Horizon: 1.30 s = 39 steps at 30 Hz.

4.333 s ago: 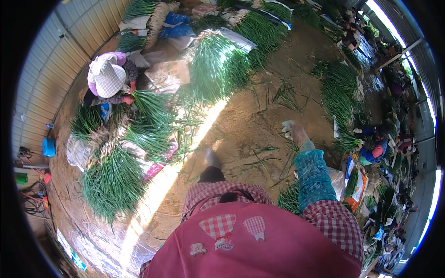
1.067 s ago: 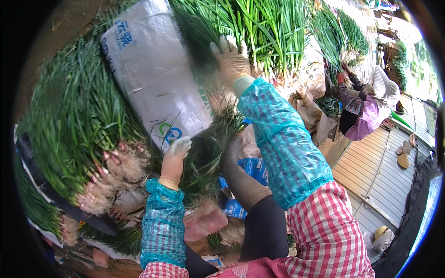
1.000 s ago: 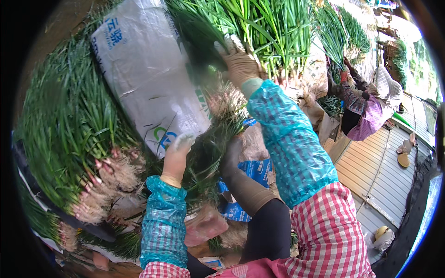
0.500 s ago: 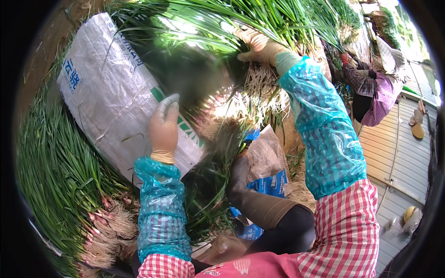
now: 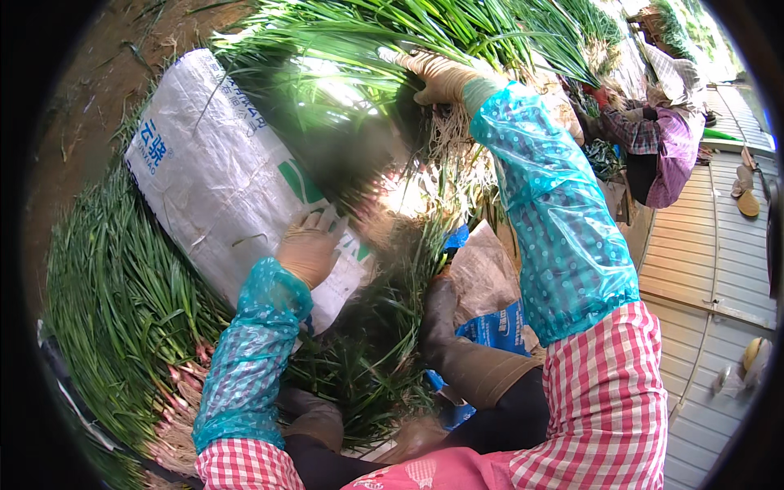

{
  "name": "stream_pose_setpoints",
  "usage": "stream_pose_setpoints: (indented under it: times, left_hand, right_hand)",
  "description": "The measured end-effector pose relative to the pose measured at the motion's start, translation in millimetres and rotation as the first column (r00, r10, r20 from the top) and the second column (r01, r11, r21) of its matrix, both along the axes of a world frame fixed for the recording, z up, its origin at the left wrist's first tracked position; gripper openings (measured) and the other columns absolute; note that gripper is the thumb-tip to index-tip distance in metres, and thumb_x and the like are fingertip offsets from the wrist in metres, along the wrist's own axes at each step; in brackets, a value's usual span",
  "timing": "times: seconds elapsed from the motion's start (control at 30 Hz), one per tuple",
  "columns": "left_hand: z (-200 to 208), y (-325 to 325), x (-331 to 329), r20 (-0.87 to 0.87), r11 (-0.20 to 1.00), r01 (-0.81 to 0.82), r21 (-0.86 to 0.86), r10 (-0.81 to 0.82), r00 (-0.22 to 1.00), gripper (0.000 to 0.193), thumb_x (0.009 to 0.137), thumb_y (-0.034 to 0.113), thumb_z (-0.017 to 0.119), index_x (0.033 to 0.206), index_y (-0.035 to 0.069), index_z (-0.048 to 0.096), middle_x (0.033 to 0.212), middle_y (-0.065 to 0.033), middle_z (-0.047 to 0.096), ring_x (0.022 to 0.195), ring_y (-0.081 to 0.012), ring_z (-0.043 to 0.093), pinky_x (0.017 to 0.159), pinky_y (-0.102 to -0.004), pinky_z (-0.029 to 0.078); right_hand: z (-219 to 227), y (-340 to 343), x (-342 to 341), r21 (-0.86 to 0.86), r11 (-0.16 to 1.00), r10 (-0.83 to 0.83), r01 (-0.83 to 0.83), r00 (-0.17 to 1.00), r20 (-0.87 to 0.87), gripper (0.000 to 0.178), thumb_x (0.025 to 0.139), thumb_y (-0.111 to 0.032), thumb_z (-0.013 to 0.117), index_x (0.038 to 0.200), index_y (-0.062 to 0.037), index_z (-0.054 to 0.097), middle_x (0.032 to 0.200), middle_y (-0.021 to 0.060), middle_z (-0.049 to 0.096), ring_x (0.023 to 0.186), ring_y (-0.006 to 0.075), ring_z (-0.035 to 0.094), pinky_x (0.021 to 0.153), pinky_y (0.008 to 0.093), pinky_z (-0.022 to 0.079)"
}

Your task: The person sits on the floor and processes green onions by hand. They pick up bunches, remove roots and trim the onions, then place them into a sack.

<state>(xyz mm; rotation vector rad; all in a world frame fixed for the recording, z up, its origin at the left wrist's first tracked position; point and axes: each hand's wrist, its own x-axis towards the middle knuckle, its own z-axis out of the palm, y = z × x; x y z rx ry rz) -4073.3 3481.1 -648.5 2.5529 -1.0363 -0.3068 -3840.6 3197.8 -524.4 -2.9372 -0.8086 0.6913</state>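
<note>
Resting on a white sack, the left hand spreads its fingers without gripping, probably to keep the sack steady. Beyond it, the right hand touches a bunch of green onions; I can't tell whether it is closed on them. Their long, bright leaves fan out around it, pale roots trailing below. Farther off, right of that hand, a co-worker bends forward.

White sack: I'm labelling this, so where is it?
Head view, left of centre: the white sack lies beside green stalks, with the left hand over it.
</note>
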Motion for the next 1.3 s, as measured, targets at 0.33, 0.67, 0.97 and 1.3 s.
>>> stream_pose_setpoints:
  times: [0.33,0.67,0.97,1.3]
  left_hand:
    - [29.6,-23.5,38.3,-0.192,0.955,-0.266,-0.130,0.239,0.952,0.023,0.082,0.023,0.057,0.094,0.006,0.065,0.100,-0.0129,0.063,0.094,-0.0331,0.058,0.084,-0.0404,0.046]
    - [-18.2,-141.9,129.9,-0.633,0.642,-0.686,-0.343,0.382,0.674,0.035,0.086,0.027,0.054,0.093,-0.006,0.064,0.077,-0.0146,0.064,0.071,-0.0222,0.059,0.067,-0.0336,0.046]
    - [-23.9,-52.7,112.2,-0.679,0.275,-0.720,-0.637,0.241,0.693,0.026,0.087,0.017,0.052,0.096,-0.002,0.066,0.089,-0.0081,0.064,0.083,-0.0182,0.059,0.077,-0.0298,0.046]
    - [105.3,105.4,8.1,-0.877,0.176,-0.894,-0.411,0.189,0.441,0.034,0.080,0.010,0.055,0.106,-0.011,0.058,0.100,-0.0107,0.063,0.088,-0.0177,0.060,0.080,-0.0295,0.046]
  right_hand:
    - [7.8,-19.9,6.3,0.136,0.986,-0.096,0.094,0.995,0.006,0.088,0.067,-0.008,0.070,0.144,-0.0150,0.029,0.141,0.0160,0.041,0.128,0.0288,0.040,0.106,0.0318,0.032]
    - [-23.5,-55.4,18.5,0.260,0.959,0.060,-0.113,0.977,0.203,0.083,0.068,-0.017,0.074,0.140,-0.0043,0.036,0.143,0.0161,0.038,0.134,0.0265,0.032,0.112,0.0316,0.023]
    - [-42.3,-85.8,31.3,0.282,0.953,0.035,-0.113,0.963,0.268,0.078,0.070,-0.012,0.072,0.140,-0.0052,0.036,0.140,0.0156,0.042,0.132,0.0247,0.036,0.110,0.0311,0.026]
    - [-17.3,-45.1,28.8,0.470,0.865,0.152,-0.176,0.984,0.088,0.087,0.065,-0.006,0.070,0.142,-0.0052,0.030,0.144,0.0153,0.034,0.135,0.0267,0.028,0.111,0.0306,0.020]
